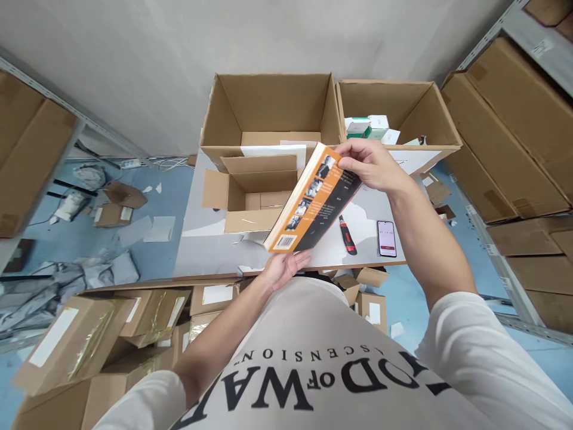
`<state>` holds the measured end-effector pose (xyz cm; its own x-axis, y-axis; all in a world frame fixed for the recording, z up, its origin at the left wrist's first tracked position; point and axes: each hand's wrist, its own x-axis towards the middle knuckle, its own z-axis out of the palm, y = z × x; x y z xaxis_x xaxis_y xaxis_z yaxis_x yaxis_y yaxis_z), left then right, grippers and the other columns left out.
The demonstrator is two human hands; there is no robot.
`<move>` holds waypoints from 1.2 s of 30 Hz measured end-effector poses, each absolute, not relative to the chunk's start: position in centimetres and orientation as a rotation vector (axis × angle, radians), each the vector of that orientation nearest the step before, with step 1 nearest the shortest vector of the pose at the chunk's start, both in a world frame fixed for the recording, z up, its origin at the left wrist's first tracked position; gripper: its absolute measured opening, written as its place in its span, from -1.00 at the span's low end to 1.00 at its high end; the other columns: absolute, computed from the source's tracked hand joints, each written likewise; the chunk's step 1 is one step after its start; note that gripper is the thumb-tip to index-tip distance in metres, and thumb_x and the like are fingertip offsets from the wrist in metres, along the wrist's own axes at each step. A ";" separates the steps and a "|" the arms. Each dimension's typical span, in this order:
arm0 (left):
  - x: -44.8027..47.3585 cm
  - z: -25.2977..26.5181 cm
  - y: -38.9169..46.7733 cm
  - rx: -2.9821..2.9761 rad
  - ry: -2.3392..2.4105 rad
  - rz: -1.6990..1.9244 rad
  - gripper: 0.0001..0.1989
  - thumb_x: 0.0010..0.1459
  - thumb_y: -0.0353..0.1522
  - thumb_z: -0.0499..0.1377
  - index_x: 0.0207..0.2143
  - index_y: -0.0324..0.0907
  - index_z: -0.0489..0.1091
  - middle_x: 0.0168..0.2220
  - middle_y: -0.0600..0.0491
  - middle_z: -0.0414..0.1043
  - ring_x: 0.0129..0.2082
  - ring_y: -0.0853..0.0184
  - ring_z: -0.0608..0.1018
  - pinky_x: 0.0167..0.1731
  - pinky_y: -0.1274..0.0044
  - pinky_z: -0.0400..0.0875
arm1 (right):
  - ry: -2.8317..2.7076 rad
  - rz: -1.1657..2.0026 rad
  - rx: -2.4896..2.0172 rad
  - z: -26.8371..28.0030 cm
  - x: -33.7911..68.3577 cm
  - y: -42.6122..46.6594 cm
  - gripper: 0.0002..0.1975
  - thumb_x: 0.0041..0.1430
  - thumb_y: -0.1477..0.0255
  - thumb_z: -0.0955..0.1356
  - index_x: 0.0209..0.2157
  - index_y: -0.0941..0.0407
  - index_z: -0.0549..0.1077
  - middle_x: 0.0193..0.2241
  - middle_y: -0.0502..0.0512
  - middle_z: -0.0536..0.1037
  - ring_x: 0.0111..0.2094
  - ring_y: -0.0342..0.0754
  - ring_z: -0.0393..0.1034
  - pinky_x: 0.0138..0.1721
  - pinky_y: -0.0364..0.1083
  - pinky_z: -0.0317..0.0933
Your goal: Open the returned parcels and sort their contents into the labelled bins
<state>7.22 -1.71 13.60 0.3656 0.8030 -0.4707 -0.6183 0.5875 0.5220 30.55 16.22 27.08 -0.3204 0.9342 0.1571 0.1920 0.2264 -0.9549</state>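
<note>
A thick book [313, 200] with an orange and black cover is tilted over the table, its small photos and barcode facing me and its pale page edges along the left. My right hand [369, 164] grips its upper right corner, thumb on the cover and fingers behind. At the bottom edge, my left hand [286, 269] supports the book palm up, with some fingers partly hidden by it. Behind the book stands a small open carton [246, 224], its flaps spread. On the tabletop to the right lies a red and black utility knife [347, 236].
A large open carton [271, 98] stands at the back, beside another carton [430, 113] with white and green boxes inside. A phone [386, 239] lies near the table's right front. Shelves with cartons [514, 125] flank the right side; used boxes [71, 334] crowd the lower left.
</note>
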 end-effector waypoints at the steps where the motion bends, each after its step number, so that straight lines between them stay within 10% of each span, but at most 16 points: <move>1: 7.3 13.5 -1.8 0.256 0.746 0.975 -0.76 -0.06 -0.27 0.31 -0.34 -0.19 0.42 -0.11 -0.07 0.53 0.09 0.03 0.46 0.10 0.21 0.30 | -1.794 1.136 -1.066 27.6 30.1 16.2 -0.71 0.02 0.19 0.46 -0.31 0.11 0.55 -0.33 0.03 0.59 -0.24 -0.04 0.47 -0.25 -0.07 0.36; 11: 8.9 11.6 -2.8 0.481 1.136 1.163 -0.51 -0.14 -0.03 0.36 -0.37 -0.20 0.31 -0.54 0.17 0.45 -0.50 0.35 0.60 -0.30 0.50 0.44 | -2.109 0.977 -1.271 26.5 28.1 17.8 -0.74 0.04 0.24 0.45 -0.29 0.11 0.62 -0.33 0.13 0.61 -0.24 0.08 0.47 -0.14 0.09 0.36; 29: 8.3 12.1 -2.7 0.288 1.042 1.225 -0.62 -0.04 -0.13 0.36 -0.32 -0.18 0.35 -0.56 0.20 0.41 -0.61 0.54 0.44 -0.47 0.65 0.39 | -2.029 1.513 -1.170 28.6 31.2 16.8 -0.74 0.12 0.36 0.40 -0.12 0.05 0.53 -0.33 0.04 0.58 -0.30 -0.07 0.47 -0.33 -0.08 0.35; 36: 8.4 12.6 -1.6 0.167 0.990 1.123 -0.82 0.02 -0.38 0.31 -0.30 -0.16 0.39 -0.49 0.14 0.49 -0.49 0.42 0.54 -0.20 0.44 0.48 | -2.340 1.049 -0.893 30.4 30.6 17.2 -0.81 0.10 0.26 0.42 -0.28 0.06 0.56 -0.30 0.05 0.51 -0.23 -0.06 0.37 -0.22 -0.06 0.28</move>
<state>8.38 -1.61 12.62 0.0758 0.8121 -0.5786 -0.6756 0.4686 0.5692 30.60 17.16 30.41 -0.7038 0.7013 0.1136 0.3820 0.5083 -0.7718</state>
